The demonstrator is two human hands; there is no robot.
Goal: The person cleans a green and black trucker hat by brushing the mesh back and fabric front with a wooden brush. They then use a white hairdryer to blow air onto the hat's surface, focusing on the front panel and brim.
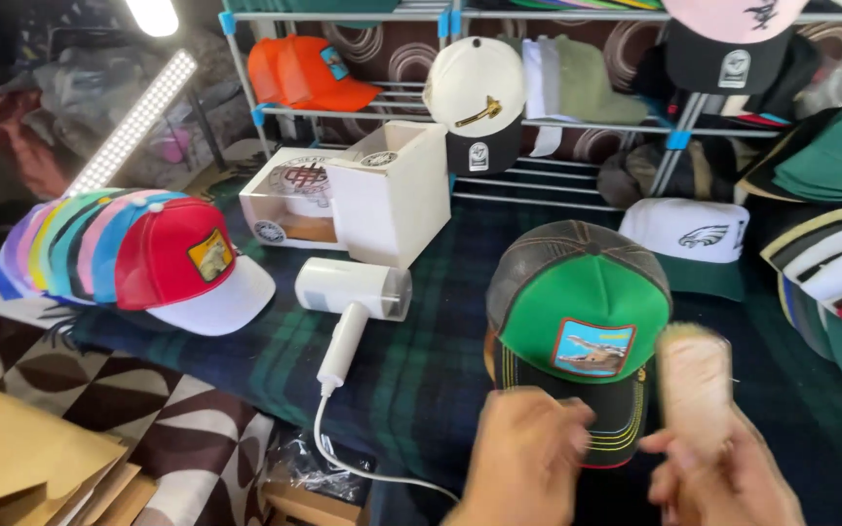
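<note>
Hands low in frame, both motion-blurred. Left hand (523, 453) sits at the black brim of the green-fronted cap (577, 326), touching or just over it; fingers look curled, grip not resolvable. Right hand (723, 477) is closed around a pale brush (694, 385) held upright beside the cap's right edge, probably bristles toward the crown. Cap rests on the dark plaid cloth (421, 370), front facing the wearer. White handheld steamer (348, 302) lies left, well apart, its cord trailing off the near edge. Stacked caps (129, 248) crowd far left; open cloth between.
</note>
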